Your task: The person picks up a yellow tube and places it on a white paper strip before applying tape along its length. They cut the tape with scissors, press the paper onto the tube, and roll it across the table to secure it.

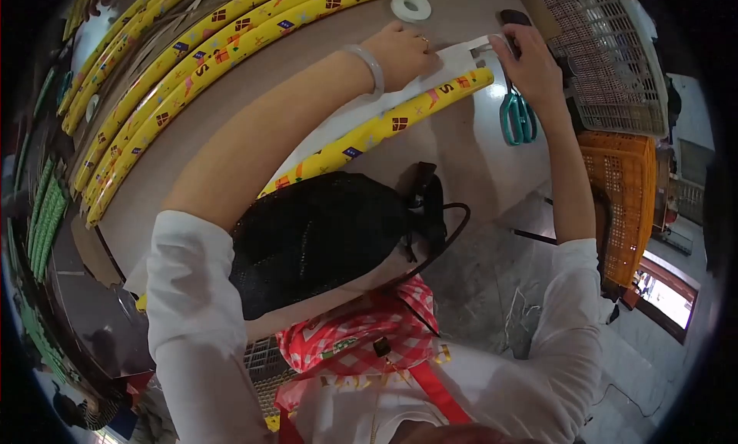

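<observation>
A roll of yellow printed wrapping paper (377,129) lies slantwise across the table, with its white underside (327,136) showing along the far edge. My left hand (400,57), a pale bangle on its wrist, rests on that white side with curled fingers; what they hold, if anything, is hidden. At the roll's right end my right hand (532,66) pinches a small white strip (483,46), perhaps tape, against the sheet. Teal-handled scissors (518,119) lie just below my right hand. Beyond my left hand sits a roll of white tape (410,6).
Several yellow printed rolls (184,86) lie along the table's far left. A black mesh object (323,236) with a cord is close to my body. On the right stand a beige plastic crate (615,59) and an orange crate (619,206). Green rolls (48,221) are at far left.
</observation>
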The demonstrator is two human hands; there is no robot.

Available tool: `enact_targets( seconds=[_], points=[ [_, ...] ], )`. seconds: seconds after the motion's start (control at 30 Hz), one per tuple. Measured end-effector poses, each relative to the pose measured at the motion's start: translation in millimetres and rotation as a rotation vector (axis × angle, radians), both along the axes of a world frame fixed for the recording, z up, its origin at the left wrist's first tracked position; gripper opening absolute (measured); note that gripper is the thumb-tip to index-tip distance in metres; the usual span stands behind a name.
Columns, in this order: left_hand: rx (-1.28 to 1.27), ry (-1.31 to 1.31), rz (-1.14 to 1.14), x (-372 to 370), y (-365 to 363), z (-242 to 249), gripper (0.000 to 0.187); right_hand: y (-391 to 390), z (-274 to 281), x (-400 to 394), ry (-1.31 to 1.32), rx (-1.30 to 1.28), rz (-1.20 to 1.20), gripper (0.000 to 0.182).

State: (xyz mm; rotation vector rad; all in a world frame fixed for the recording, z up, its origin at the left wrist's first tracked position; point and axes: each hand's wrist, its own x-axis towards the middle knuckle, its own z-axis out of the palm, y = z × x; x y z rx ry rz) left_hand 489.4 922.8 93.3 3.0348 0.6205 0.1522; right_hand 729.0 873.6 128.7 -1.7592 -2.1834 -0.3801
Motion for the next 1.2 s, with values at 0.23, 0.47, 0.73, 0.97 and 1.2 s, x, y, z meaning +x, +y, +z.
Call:
enact_targets(
  seconds=[0.23,0.47,0.73,0.97,1.2],
  points=[
    [0.098,-0.028,0.023,19,2,-8,0.02,-92,-25,29,0.099,-0.341,-0.369,0.043],
    [0.145,-0.12,0.056,32,1,-12,0.027,-116,-25,39,0.24,-0.359,-0.296,0.048],
    [0.033,-0.053,0.12,34,-2,-13,0.035,-111,13,56,1.301,-0.764,-0.182,0.043],
    [0.042,0.007,0.126,33,-2,-11,0.037,-66,44,36,0.598,-0.745,0.114,0.056],
    [0.043,-0.02,0.157,33,-3,-18,0.035,-19,68,9,0.024,-0.927,-0.012,0.049]
  ],
)
